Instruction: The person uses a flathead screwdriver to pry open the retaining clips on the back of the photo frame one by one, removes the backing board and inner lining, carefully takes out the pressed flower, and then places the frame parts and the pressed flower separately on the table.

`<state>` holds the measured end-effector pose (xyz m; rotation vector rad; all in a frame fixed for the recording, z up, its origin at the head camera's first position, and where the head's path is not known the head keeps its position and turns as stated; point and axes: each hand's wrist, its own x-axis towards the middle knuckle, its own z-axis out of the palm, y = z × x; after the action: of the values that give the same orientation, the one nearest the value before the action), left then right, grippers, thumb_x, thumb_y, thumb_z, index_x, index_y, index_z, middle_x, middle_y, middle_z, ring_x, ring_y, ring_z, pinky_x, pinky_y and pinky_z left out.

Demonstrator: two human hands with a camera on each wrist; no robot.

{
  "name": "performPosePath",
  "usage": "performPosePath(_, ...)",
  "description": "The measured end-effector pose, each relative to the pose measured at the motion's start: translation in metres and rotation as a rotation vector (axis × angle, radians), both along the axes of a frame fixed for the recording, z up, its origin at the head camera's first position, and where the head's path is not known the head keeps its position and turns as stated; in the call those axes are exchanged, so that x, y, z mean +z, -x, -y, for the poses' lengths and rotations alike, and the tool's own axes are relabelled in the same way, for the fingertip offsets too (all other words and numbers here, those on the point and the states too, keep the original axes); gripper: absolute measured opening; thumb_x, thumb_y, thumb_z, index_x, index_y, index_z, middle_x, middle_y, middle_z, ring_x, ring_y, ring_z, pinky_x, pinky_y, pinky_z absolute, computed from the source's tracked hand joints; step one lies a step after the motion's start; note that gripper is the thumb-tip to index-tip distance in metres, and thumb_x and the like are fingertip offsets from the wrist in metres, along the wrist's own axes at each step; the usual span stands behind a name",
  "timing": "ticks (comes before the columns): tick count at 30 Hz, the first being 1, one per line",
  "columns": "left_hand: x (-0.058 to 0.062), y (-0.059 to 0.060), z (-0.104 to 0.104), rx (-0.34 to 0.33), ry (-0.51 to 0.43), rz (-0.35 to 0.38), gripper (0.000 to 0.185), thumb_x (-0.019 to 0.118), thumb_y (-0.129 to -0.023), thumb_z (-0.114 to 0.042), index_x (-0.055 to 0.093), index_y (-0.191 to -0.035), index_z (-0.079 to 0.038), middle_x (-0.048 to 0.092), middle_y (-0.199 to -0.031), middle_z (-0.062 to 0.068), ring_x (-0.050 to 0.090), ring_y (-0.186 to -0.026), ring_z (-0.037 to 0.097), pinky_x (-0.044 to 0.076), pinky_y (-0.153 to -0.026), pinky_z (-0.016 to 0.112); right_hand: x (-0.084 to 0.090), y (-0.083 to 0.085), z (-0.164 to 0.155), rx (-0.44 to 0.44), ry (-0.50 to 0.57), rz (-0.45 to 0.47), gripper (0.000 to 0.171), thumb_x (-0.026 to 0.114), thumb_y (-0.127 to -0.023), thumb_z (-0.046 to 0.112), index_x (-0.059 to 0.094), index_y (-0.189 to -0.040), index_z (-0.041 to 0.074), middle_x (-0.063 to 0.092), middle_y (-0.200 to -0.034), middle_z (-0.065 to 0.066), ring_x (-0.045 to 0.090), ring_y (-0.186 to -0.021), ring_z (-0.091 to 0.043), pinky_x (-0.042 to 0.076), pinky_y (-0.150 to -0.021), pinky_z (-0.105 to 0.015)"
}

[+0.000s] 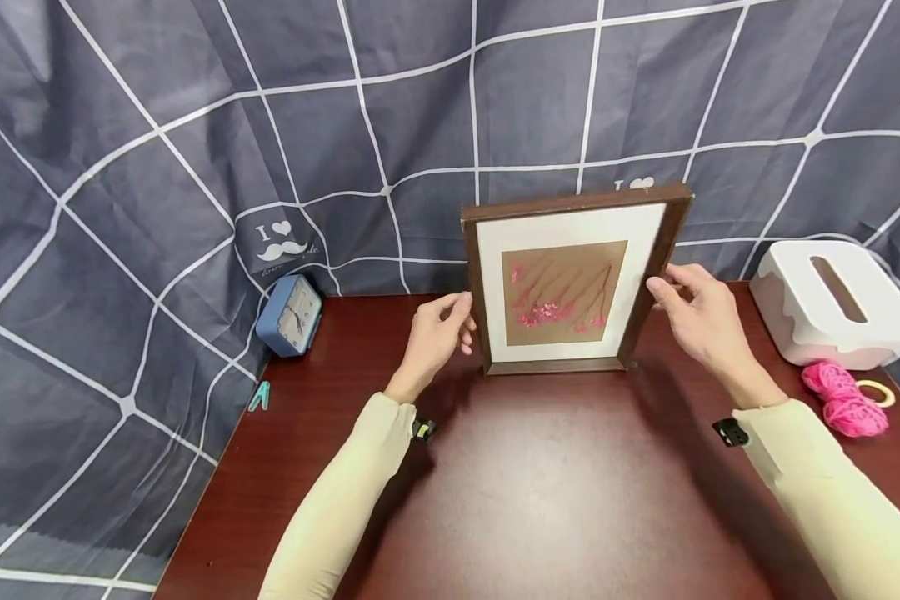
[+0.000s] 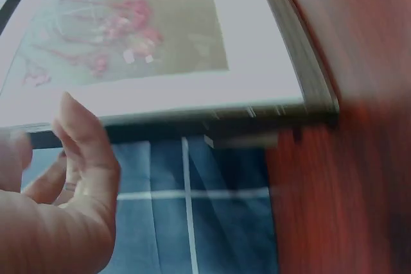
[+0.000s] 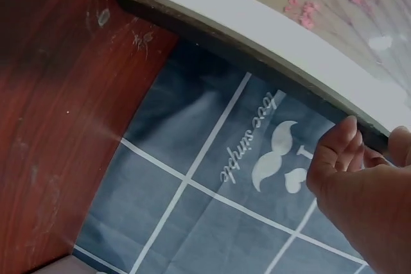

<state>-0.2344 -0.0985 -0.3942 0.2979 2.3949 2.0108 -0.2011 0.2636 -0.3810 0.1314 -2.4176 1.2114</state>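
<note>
The right hand (image 1: pixel 701 325) pinches the side of a brown picture frame (image 1: pixel 558 283), thumb over the front face and fingers toward the back, while the left hand (image 1: pixel 431 333) is loosely curled beside the opposite side; whether it grips or merely brushes the edge I cannot tell. The frame is upright toward the back of the tabletop (image 1: pixel 540 475), in front of the checked curtain (image 1: pixel 431 225), with its lower edge down at the wood. It should handle as one stiff, flat piece, probably moderate in weight and lifting evenly with a hand on each side. Reflections over the pink flower picture (image 1: pixel 562 292) suggest a glass or clear plastic cover, likely smooth, easily smudged and, if glass, breakable, so pressure belongs on the border, not the middle. The narrow side rails look like the best hold, gripped level with each other to keep it from twisting. The corners, perhaps the weakest joints, deserve a gentle landing, since a knock there could loosen the frame or crack its cover.
</note>
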Motion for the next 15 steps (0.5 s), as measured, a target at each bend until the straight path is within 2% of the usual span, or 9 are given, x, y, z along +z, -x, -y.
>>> performPosePath(2, 0.003, -0.009, 0.001, -0.028, -0.115, 0.089, 0.042, 0.056, -0.116, -0.032, 0.07, -0.134, 0.003, 0.071, -0.075, 0.001, 0.061, -0.055, 0.008, 0.058, -0.053, 0.022, 0.0, -0.009, -0.001, -0.01, -0.022, -0.012, 0.027, 0.065, -0.111, 0.019, 0.075, -0.121, -0.004, 0.055, -0.091, 0.034, 0.054, -0.072, 0.027, 0.041, -0.07, -0.001)
performPosePath(4, 0.008, -0.018, 0.003, -0.042, -0.23, 0.197, 0.039, 0.054, -0.116, -0.033, 0.068, -0.135, -0.001, 0.074, -0.075, 0.001, 0.063, -0.056, 0.01, 0.057, -0.053, 0.021, 0.001, -0.02, -0.002, -0.016, -0.041, -0.007, 0.025, 0.065, -0.111, 0.021, 0.075, -0.111, -0.002, 0.052, -0.081, 0.041, 0.054, -0.068, 0.023, 0.04, -0.067, -0.005)
performPosePath(6, 0.012, -0.027, 0.004, -0.044, -0.315, 0.297, 0.033, 0.056, -0.116, -0.032, 0.068, -0.129, -0.004, 0.077, -0.077, 0.002, 0.065, -0.059, 0.011, 0.057, -0.055, 0.019, 0.001, -0.03, -0.002, -0.017, -0.058, 0.004, 0.022, 0.066, -0.111, 0.021, 0.075, -0.106, 0.002, 0.053, -0.073, 0.041, 0.054, -0.066, 0.019, 0.039, -0.066, -0.008)
performPosePath(8, 0.016, -0.036, 0.005, -0.039, -0.383, 0.396, 0.025, 0.058, -0.115, -0.029, 0.066, -0.124, -0.007, 0.078, -0.08, 0.002, 0.068, -0.063, 0.011, 0.057, -0.057, 0.017, 0.001, -0.042, -0.003, -0.016, -0.081, 0.019, 0.02, 0.066, -0.11, 0.02, 0.074, -0.101, 0.004, 0.057, -0.068, 0.034, 0.055, -0.064, 0.014, 0.039, -0.064, -0.011)
performPosePath(11, 0.02, -0.052, 0.006, -0.036, -0.436, 0.501, 0.015, 0.059, -0.113, -0.022, 0.063, -0.122, -0.01, 0.078, -0.083, 0.003, 0.072, -0.069, 0.011, 0.059, -0.06, 0.015, -0.002, -0.063, -0.003, -0.016, -0.102, 0.034, 0.017, 0.068, -0.108, 0.015, 0.076, -0.097, 0.004, 0.065, -0.069, 0.025, 0.057, -0.064, 0.013, 0.041, -0.063, -0.012)
performPosePath(13, 0.02, -0.065, 0.009, -0.044, -0.439, 0.543, 0.016, 0.06, -0.112, -0.018, 0.063, -0.125, -0.009, 0.077, -0.083, 0.002, 0.074, -0.072, 0.011, 0.061, -0.063, 0.016, -0.006, -0.08, -0.003, -0.02, -0.119, 0.059, 0.019, 0.07, -0.107, 0.014, 0.076, -0.092, 0.006, 0.066, -0.069, 0.024, 0.055, -0.065, 0.014, 0.04, -0.061, -0.013)
performPosePath(15, 0.017, -0.077, 0.012, -0.044, -0.425, 0.563, 0.021, 0.061, -0.111, -0.017, 0.065, -0.129, -0.008, 0.074, -0.085, -0.003, 0.072, -0.073, 0.009, 0.062, -0.064, 0.016, -0.013, -0.097, -0.002, 0.007, -0.116, 0.046, 0.01, 0.07, -0.106, 0.008, 0.08, -0.104, 0.009, 0.065, -0.071, 0.031, 0.054, -0.067, 0.019, 0.039, -0.061, -0.01)
